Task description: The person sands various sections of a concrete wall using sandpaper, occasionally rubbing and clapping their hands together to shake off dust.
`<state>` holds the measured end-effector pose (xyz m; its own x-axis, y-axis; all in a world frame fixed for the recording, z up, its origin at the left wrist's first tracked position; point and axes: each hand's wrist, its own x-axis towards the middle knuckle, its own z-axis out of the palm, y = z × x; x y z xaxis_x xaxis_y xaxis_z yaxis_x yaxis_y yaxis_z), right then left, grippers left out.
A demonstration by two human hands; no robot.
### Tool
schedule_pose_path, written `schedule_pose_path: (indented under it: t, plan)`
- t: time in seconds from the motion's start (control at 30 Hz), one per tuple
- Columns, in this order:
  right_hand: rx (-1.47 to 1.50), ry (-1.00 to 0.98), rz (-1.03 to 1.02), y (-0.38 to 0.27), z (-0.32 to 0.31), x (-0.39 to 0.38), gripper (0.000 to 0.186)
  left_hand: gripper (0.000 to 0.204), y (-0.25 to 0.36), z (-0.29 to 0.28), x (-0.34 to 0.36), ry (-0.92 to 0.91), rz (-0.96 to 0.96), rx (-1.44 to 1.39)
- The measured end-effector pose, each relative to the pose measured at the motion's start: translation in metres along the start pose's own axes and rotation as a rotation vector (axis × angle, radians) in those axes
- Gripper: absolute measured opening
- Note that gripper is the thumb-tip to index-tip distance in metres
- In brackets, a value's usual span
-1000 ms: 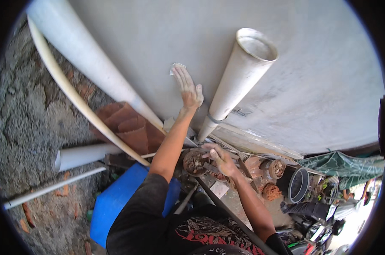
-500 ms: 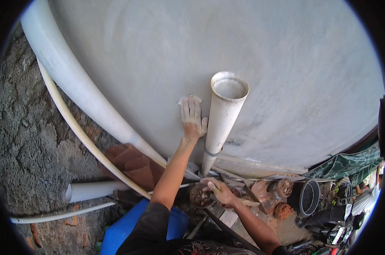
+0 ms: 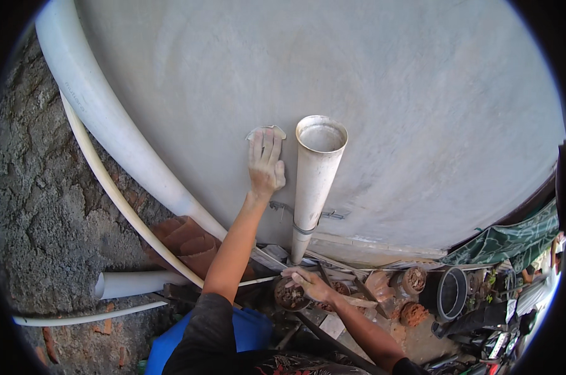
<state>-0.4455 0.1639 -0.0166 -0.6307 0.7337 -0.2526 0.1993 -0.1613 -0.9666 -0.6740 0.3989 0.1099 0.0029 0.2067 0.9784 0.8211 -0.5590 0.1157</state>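
Note:
My left hand (image 3: 265,165) lies with its fingers stretched up against a smooth grey wall (image 3: 420,112). Under those fingertips is a thin, pale sheet (image 3: 255,132) like sandpaper, its rounded edge showing past them; the rest is covered by the hand. Just right of this hand stands a white plastic pipe (image 3: 313,187), upright, with its wide mouth open at the top. Lower down, my right hand (image 3: 312,287) hangs in the air near the pipe's foot with its fingers extended. Nothing shows in it, and it is above a pot of soil or rubble (image 3: 291,295).
A thick white pipe (image 3: 117,128) and a thinner cream pipe (image 3: 117,190) slant along the rough wall at left. Below are a brown sheet (image 3: 184,242) and a blue container (image 3: 252,328). A black bucket (image 3: 452,294), a brown-filled pot (image 3: 415,279) and green cloth (image 3: 514,234) are at right.
My left hand and the pale sheet have slid up the wall, and the thumb is farther from the upright pipe. My view has shifted slightly. The right hand stays low, its fingers slightly straighter.

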Motion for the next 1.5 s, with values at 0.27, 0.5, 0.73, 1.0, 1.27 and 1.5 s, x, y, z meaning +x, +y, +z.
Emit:
schedule_pose_path:
  t: [0.27,0.5,0.73,1.0,1.27,1.5]
  plan:
    - [0.051,-0.013,-0.028,-0.026,-0.004,0.004,0.061,0.059,0.024,-0.027,0.217,0.118,0.286,-0.141]
    - [0.065,-0.051,0.041,-0.009,0.001,0.004,0.064,0.061,0.006,-0.027,0.013,-0.058,-0.024,-0.142]
    - [0.04,-0.064,0.003,-0.019,0.01,0.008,0.065,0.055,0.037,-0.02,0.209,0.126,0.259,-0.154]
    - [0.03,-0.057,0.033,-0.021,0.016,0.01,0.064,0.052,-0.023,-0.047,0.085,-0.089,0.237,-0.026]
    - [-0.036,-0.133,-0.025,-0.016,0.027,0.016,0.069,0.052,0.047,-0.045,0.266,-0.115,0.603,-0.073]
    - [-0.156,0.475,-0.399,-0.036,0.007,0.017,0.023,0.053,-0.028,-0.08,0.181,-0.244,0.51,0.014]
